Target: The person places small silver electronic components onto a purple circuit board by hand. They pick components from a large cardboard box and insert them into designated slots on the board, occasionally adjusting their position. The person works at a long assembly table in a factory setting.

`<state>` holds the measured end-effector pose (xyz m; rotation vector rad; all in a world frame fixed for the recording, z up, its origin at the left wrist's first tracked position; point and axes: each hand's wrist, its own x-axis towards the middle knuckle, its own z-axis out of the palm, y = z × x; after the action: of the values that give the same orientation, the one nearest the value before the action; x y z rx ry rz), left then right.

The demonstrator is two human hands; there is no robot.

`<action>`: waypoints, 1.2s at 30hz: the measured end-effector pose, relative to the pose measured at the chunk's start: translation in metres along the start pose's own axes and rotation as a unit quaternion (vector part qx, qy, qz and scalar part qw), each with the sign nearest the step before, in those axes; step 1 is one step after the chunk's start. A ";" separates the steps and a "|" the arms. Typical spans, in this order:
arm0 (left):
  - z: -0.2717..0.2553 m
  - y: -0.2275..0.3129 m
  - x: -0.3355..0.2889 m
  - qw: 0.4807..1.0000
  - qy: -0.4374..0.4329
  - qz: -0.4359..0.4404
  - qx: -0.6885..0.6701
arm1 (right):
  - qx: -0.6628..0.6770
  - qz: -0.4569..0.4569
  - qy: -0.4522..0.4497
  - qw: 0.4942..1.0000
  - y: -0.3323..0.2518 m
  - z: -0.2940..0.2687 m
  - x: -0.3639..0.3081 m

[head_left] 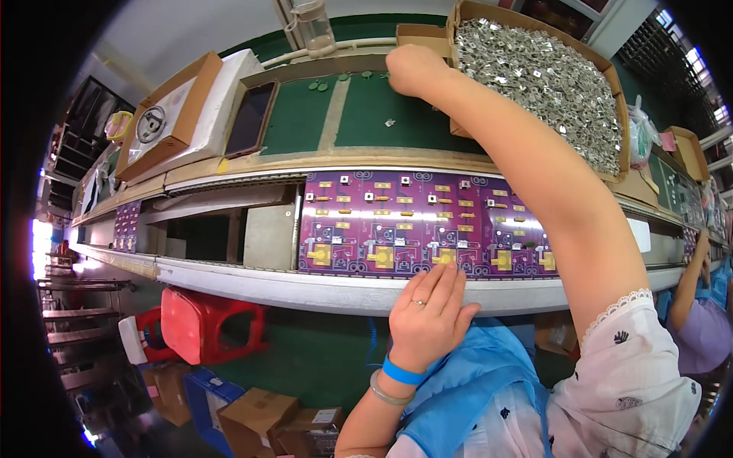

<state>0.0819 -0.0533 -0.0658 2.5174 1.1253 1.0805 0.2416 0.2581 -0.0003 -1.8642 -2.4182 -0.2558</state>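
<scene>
A purple circuit board panel (427, 221) lies on the conveyor rails, carrying rows of small parts and yellow squares. My left hand (430, 314) rests at the panel's near edge, fingers stretched out and fingertips touching it by a yellow square. Beyond the panel, my right arm reaches across to the far side. There my right hand (416, 70) is closed, in front of a small cardboard box (420, 35); whatever its fingers hold is hidden. Right of it stands a large cardboard box (622, 107) heaped with small silvery metal parts (542, 88).
Several green discs (318, 86) and a metal piece (390, 122) lie on the green bench top. A metal rail (229, 282) borders the conveyor. At left are a carton with a reel (151, 124) and a red stool (191, 324). A co-worker's arm (691, 282) shows at far right.
</scene>
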 end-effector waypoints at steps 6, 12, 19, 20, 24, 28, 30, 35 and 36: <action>0.000 0.006 0.004 1.000 -0.013 -0.001 0.028 | 0.387 -0.082 0.088 0.914 -0.027 -0.062 -0.094; 0.001 0.008 0.004 0.998 -0.033 0.002 0.045 | 0.469 -0.048 0.056 0.880 -0.019 -0.078 -0.211; 0.001 0.012 0.003 0.997 -0.036 0.000 0.075 | 0.583 0.090 -0.025 0.807 0.002 -0.057 -0.272; 0.001 0.012 0.003 0.996 -0.037 -0.002 0.078 | 0.560 0.094 -0.039 0.822 0.003 -0.054 -0.274; 0.001 0.013 0.004 0.996 -0.038 0.001 0.076 | 0.496 0.058 -0.037 0.866 0.002 -0.039 -0.280; 0.004 0.014 0.005 0.997 -0.045 0.007 0.062 | 0.445 -0.009 -0.005 0.895 -0.003 -0.026 -0.283; 0.004 0.015 0.006 0.998 -0.046 0.008 0.053 | 0.431 -0.041 -0.006 0.902 -0.004 -0.025 -0.283; 0.007 0.018 0.006 0.997 -0.045 0.009 0.055 | 0.372 -0.038 -0.020 0.927 -0.011 -0.030 -0.285; 0.007 0.018 0.006 0.998 -0.044 0.008 0.053 | 0.359 -0.036 -0.014 0.933 -0.012 -0.031 -0.286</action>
<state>0.0995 -0.0605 -0.0600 2.6304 1.1703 0.9252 0.3024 -0.0227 -0.0175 -1.4391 -2.1564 0.5809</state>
